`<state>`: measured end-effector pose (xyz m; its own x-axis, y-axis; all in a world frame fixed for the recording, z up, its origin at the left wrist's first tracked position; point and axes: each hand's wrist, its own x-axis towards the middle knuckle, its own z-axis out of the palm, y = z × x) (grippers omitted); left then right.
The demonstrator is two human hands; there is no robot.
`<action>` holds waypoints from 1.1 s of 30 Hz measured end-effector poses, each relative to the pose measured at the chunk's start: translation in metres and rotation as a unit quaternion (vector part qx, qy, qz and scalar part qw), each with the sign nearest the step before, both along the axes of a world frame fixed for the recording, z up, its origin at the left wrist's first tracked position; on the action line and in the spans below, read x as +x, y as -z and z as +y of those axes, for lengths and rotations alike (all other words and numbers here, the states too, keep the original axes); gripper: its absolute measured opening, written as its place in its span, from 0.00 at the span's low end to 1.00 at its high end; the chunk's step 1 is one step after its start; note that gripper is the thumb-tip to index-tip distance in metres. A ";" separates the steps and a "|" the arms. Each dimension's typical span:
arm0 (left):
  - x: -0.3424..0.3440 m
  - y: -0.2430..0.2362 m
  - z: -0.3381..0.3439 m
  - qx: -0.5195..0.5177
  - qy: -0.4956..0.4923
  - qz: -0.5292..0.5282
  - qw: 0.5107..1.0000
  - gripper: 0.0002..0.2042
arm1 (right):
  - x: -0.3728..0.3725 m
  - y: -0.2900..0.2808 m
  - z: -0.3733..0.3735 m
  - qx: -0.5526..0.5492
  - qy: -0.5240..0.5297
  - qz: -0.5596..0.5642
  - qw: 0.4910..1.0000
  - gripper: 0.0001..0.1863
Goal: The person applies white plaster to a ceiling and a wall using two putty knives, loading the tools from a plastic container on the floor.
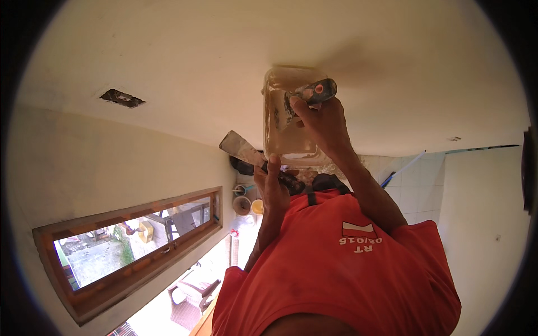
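My left hand grips a putty knife with a wide, smeared blade slanting up to the left. Its thumb lies on the near rim of a rectangular translucent plastic tub; how the fingers behind support the tub is hidden. Closed around a second putty knife, with a dark handle and a red spot on its end, is my right hand. That knife's blade reaches over the tub's inside, where pale, wet-looking residue coats the walls.
A pale plastered surface has a dark rectangular hole at the left. Below it runs a wood-framed window. Several small buckets stand near the left arm. A blue-and-white pole leans by the tiled wall at right.
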<state>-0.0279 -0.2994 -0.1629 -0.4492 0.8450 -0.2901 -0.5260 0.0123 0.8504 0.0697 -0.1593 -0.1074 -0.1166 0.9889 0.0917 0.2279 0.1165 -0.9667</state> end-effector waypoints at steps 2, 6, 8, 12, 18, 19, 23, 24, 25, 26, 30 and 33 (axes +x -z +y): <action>0.000 0.000 0.000 -0.016 -0.004 0.004 1.000 0.26 | 0.003 -0.002 0.003 -0.039 -0.034 0.001 0.999 0.16; -0.007 0.002 0.001 0.000 -0.002 0.029 1.000 0.26 | 0.001 -0.003 0.000 -0.133 -0.027 0.114 0.984 0.14; -0.012 0.002 0.001 -0.012 0.013 0.059 0.998 0.26 | 0.001 0.001 -0.004 -0.161 -0.018 0.232 0.959 0.12; -0.017 0.003 0.004 0.015 0.025 0.063 0.998 0.26 | 0.004 0.001 -0.012 -0.154 -0.023 0.247 0.957 0.12; -0.022 0.006 0.003 0.000 0.042 0.080 0.996 0.28 | 0.005 0.004 -0.020 -0.166 0.002 0.345 0.924 0.15; -0.022 0.008 0.002 -0.012 0.047 0.076 0.996 0.29 | 0.007 0.005 -0.020 -0.162 -0.005 0.357 0.920 0.16; -0.023 0.002 0.004 0.000 0.051 0.102 0.994 0.30 | 0.011 0.013 -0.023 -0.168 -0.004 0.396 0.903 0.16; -0.022 0.002 0.004 0.004 0.048 0.104 0.993 0.30 | 0.012 0.011 -0.025 -0.168 -0.005 0.397 0.903 0.16; -0.022 0.002 0.005 0.007 0.045 0.107 0.993 0.29 | 0.013 0.009 -0.026 -0.164 -0.004 0.401 0.901 0.16; -0.022 0.003 0.005 0.007 0.045 0.107 0.993 0.29 | 0.015 0.007 -0.027 -0.161 -0.003 0.406 0.900 0.16; -0.022 0.004 0.004 0.033 0.031 0.090 0.995 0.29 | 0.036 0.004 -0.020 -0.184 0.000 0.420 0.889 0.15; -0.020 -0.002 0.005 0.036 0.023 0.081 0.996 0.29 | 0.055 -0.006 -0.006 -0.135 -0.031 0.370 0.919 0.15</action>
